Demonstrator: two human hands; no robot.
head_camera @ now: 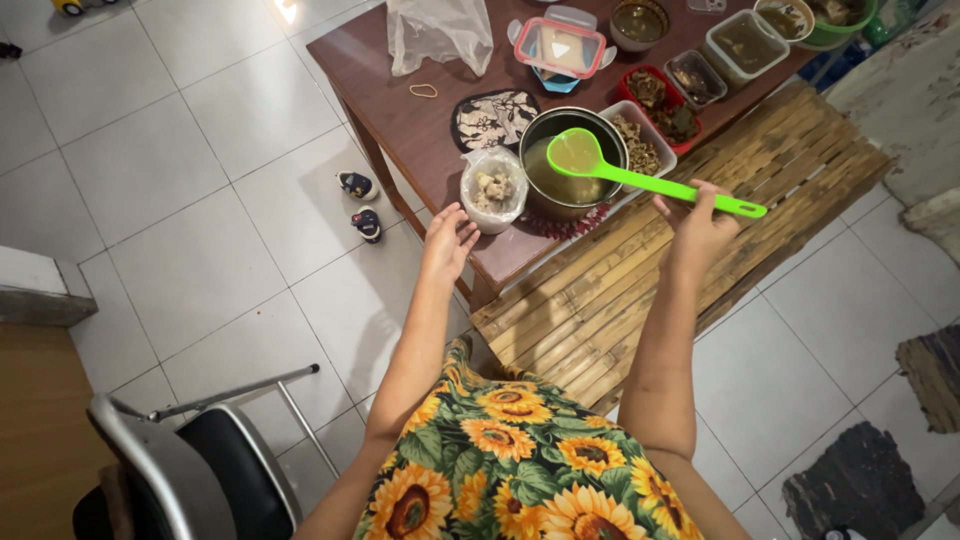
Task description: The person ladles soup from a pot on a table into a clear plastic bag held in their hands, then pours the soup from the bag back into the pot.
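Head view is showing me gripping the green ladle (640,178) in my right hand (700,225), its scoop pointing left over the pot (570,165), while my left hand (448,240) is hanging open and empty near the bag (493,190).

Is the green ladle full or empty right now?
Full: the green ladle, held by the right hand over the metal pot, carries yellowish broth in its bowl.

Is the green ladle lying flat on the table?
No. The right hand holds the green ladle by its handle, with its bowl raised over the pot of broth.
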